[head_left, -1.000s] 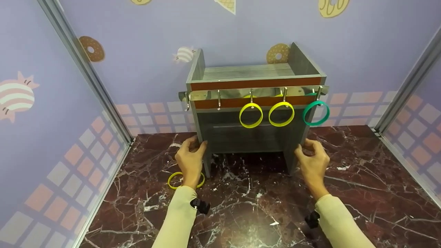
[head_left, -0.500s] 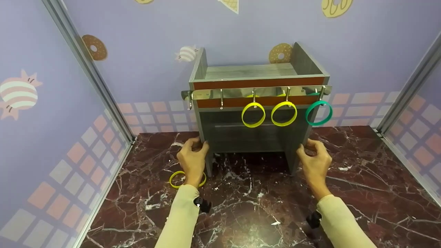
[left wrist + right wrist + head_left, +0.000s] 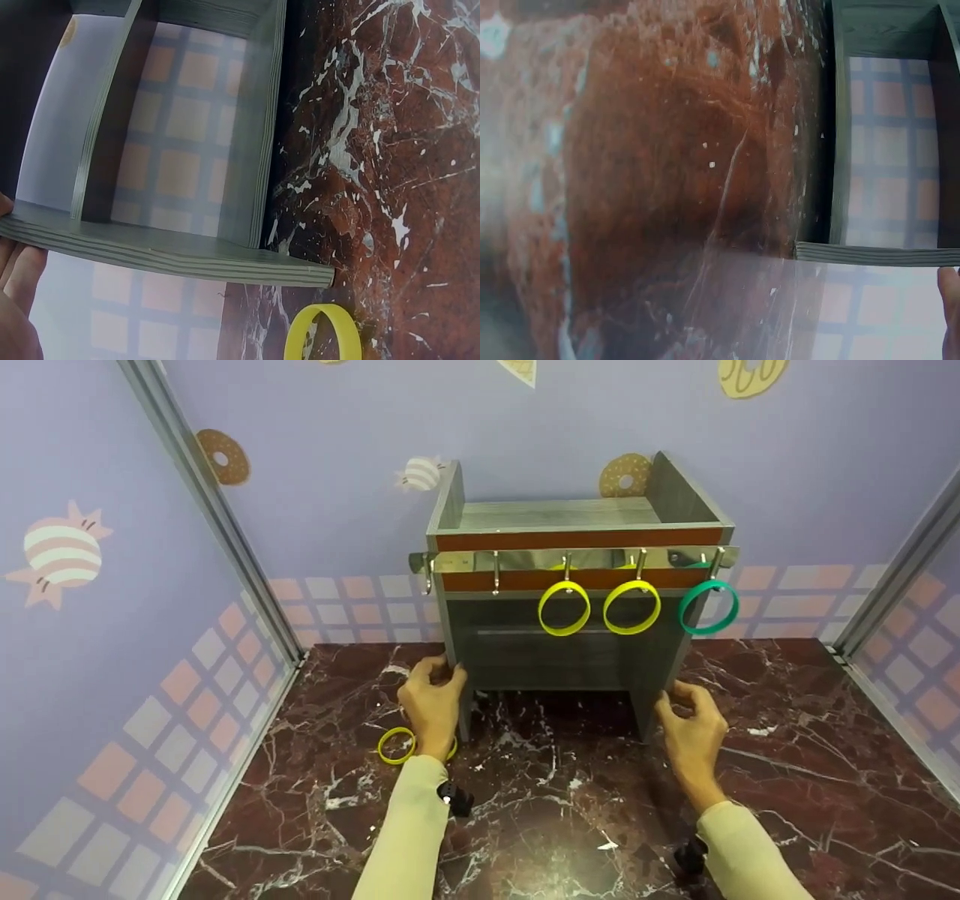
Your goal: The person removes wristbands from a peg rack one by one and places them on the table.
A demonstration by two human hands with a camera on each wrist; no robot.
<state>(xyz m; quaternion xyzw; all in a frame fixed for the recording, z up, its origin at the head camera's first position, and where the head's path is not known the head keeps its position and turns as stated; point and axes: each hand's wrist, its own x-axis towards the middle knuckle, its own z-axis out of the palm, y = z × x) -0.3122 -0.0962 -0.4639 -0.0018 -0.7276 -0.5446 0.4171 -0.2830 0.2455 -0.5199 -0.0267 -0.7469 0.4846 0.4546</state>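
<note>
A small grey wooden shelf [image 3: 555, 645] with an orange-red front band stands upright on the marbled table. Its metal hook rail [image 3: 525, 561] holds two yellow rings [image 3: 564, 631] and a green ring [image 3: 709, 631]. My left hand [image 3: 433, 705] pinches the shelf's left side panel [image 3: 165, 259], thumb inside and fingers outside. At the lower right side panel [image 3: 651, 709], my right hand [image 3: 694, 735] has its bent fingers and thumb apart. The right wrist view shows one digit outside that panel [image 3: 885, 255]. Beside my left wrist lies a yellow ring [image 3: 396, 763], with more yellow showing behind the wrist.
A patterned wall [image 3: 352, 525] rises close behind the shelf, with side walls left and right. The dark red marbled table [image 3: 555, 825] spreads in front. Two hooks [image 3: 496, 574] at the rail's left end carry no ring.
The head view has turned slightly left. My right hand has slid a little down the right panel and loosened. The left hand keeps its place on the left panel. The rings hang as before.
</note>
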